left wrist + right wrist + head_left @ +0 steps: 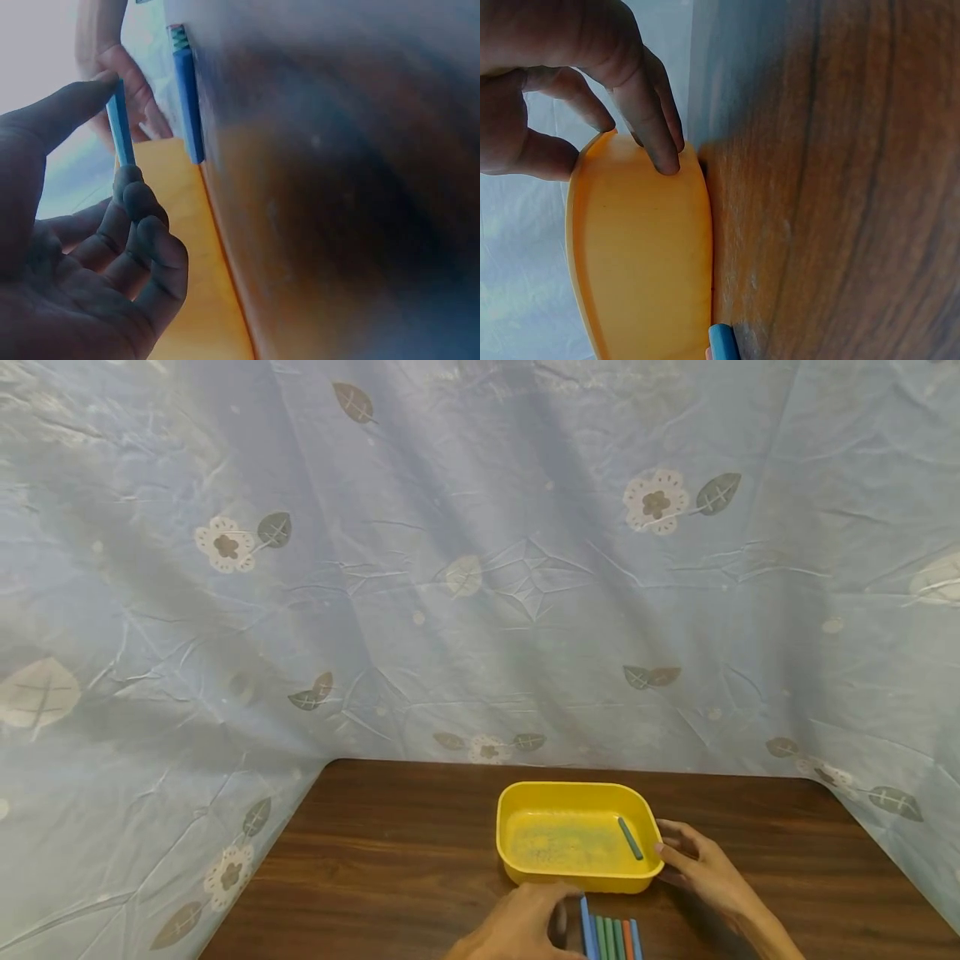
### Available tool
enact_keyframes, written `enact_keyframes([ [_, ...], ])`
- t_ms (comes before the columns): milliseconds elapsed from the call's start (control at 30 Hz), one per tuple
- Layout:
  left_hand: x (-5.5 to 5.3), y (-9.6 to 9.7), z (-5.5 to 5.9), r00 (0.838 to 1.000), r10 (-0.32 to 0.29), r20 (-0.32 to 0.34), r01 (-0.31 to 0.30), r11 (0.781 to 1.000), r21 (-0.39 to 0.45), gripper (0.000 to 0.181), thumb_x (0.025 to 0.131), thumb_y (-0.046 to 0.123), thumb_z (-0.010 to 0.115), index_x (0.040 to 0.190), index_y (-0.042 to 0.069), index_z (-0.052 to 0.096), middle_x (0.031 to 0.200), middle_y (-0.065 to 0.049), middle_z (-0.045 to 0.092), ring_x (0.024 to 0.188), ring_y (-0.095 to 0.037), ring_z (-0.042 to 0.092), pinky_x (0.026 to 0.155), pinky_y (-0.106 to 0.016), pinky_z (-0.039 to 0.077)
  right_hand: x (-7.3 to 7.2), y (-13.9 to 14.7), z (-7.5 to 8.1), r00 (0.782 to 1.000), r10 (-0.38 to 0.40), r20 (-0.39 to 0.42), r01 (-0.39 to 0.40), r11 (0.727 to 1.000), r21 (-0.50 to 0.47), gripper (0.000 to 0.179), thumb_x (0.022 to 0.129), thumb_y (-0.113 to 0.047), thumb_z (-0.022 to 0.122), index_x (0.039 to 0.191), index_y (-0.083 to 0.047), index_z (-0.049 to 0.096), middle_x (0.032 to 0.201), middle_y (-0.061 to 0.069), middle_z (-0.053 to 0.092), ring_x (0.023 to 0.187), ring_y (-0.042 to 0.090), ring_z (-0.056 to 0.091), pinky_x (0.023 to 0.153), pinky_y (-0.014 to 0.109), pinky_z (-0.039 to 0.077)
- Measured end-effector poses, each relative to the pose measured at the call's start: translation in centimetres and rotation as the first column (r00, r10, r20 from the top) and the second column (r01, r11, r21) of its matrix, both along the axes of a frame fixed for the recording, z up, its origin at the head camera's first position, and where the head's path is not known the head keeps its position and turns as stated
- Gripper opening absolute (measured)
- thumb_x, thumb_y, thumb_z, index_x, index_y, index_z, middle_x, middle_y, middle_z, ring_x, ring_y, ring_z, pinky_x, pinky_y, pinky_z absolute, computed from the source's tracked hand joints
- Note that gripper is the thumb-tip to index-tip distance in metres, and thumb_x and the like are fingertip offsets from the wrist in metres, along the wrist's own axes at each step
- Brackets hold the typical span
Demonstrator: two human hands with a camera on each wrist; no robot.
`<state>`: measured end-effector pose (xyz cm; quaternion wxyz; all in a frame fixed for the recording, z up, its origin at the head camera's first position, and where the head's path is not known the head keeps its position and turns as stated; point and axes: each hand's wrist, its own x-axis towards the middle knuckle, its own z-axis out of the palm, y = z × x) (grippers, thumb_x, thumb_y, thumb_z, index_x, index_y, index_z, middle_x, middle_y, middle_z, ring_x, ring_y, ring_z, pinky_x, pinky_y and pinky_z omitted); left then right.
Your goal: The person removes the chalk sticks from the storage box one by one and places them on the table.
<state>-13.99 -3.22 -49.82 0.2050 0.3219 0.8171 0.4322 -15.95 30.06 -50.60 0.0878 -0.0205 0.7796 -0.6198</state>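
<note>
Between thumb and fingertips my left hand [517,923] pinches a light blue chalk stick [121,126], close above a row of chalk sticks [618,938] in blue, green and orange at the table's near side. Behind the row stands a yellow plastic tray [573,883]. Inside it, near the right end, lies one dark teal chalk stick [630,839]. My right hand [705,870] holds the tray's right end, with the thumb at the rim and fingers [656,142] against the outer wall. In the right wrist view, the end of a blue chalk stick [724,343] shows beside the tray.
Bluish dust marks the tray's floor. Everything rests on a dark brown wood-grain table [390,852]. A pale blue curtain [465,652] with leaf and flower prints hangs behind the table and along its sides.
</note>
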Motion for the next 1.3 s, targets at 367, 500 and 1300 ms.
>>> enact_keyframes([
  [367,-0.31,-0.04,-0.29,0.996,-0.041,-0.077,0.036,0.997,-0.067,0.042,0.094,0.036,0.084,0.130,0.022,0.068,0.081,0.015,0.058,0.066,0.001,0.054,0.068,-0.020,0.050,-0.07,0.03,-0.06,1.000,-0.008,-0.008,0.009,1.000,0.020,0.068,0.112,-0.022,0.060,0.163,0.008,0.028,0.156,0.042,0.044,0.131,0.045,0.066,0.098,0.043,0.062],
  [500,-0.33,-0.03,-0.36,0.992,-0.062,-0.108,0.052,0.994,-0.091,0.031,0.096,0.040,0.082,0.116,0.023,0.067,0.076,0.015,0.054,0.061,0.001,0.050,0.061,-0.019,0.048,-0.08,0.06,-0.05,1.000,-0.003,-0.013,0.003,1.000,0.013,0.068,0.112,-0.022,0.060,0.163,0.008,0.028,0.156,0.042,0.044,0.131,0.046,0.066,0.099,0.043,0.062],
  [1300,-0.97,0.68,-0.79,0.997,-0.066,-0.031,0.057,0.972,-0.227,0.035,0.098,0.035,0.081,0.129,0.024,0.069,0.079,0.014,0.061,0.066,-0.002,0.059,0.064,-0.022,0.050,0.00,0.24,-0.28,0.999,0.033,-0.028,-0.033,0.999,0.000,0.070,0.112,-0.023,0.060,0.163,0.010,0.025,0.156,0.044,0.042,0.131,0.047,0.065,0.098,0.042,0.062],
])
